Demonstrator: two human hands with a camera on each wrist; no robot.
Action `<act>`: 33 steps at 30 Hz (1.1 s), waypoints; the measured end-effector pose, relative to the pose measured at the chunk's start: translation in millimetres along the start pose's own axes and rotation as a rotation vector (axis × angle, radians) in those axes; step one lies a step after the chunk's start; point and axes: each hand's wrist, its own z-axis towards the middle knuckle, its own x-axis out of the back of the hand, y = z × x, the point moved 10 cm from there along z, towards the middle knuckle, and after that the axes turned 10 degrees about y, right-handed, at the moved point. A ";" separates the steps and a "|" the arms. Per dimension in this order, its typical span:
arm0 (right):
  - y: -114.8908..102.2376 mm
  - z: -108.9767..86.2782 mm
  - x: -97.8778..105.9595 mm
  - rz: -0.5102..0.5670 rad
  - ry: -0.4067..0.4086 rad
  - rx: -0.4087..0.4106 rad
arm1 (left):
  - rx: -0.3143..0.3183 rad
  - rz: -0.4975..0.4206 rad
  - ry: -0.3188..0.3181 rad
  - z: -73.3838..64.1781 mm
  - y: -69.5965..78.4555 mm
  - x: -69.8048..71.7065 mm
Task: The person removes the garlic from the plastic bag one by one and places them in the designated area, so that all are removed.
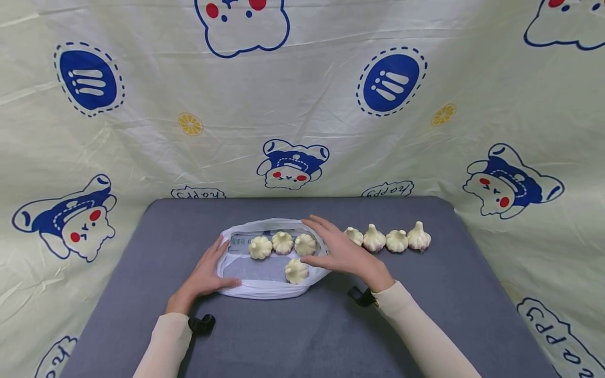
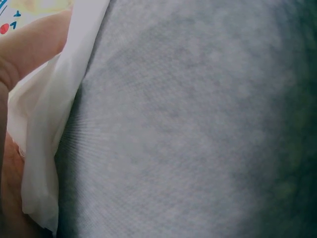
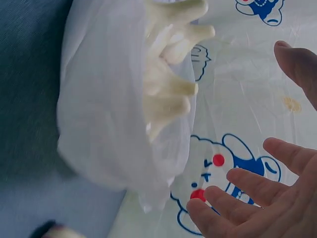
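A white plastic bag (image 1: pixel 264 290) stands on the table with its mouth spread wide, and several garlic bulbs (image 1: pixel 282 243) lie inside. At the bag's left side, my left hand (image 1: pixel 204 274) touches the rim, thumb and fingers spread apart. In the left wrist view the white plastic (image 2: pixel 47 148) covers part of that hand. My right hand (image 1: pixel 337 249) hovers at the bag's right edge with its fingers extended. Nothing is in its grasp in the right wrist view, where garlic stems (image 3: pixel 171 89) poke above the bag's rim.
A row of several more garlic bulbs (image 1: pixel 396 241) sits to the right of the bag, partly behind my right hand. Grey cloth covers the table (image 1: pixel 283 336). Behind it hangs a pale curtain (image 1: pixel 321 94) with cartoon prints.
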 end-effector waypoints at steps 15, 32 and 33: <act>-28.0 27.5 -26.2 0.056 -0.040 0.044 | 0.008 0.004 -0.006 1.5 0.5 1.5; -60.1 54.9 -68.9 0.127 -0.124 0.096 | 0.007 0.020 0.004 -1.2 2.2 1.4; -60.3 55.6 -71.9 0.133 -0.131 0.097 | 0.006 0.019 0.006 -1.2 2.0 1.4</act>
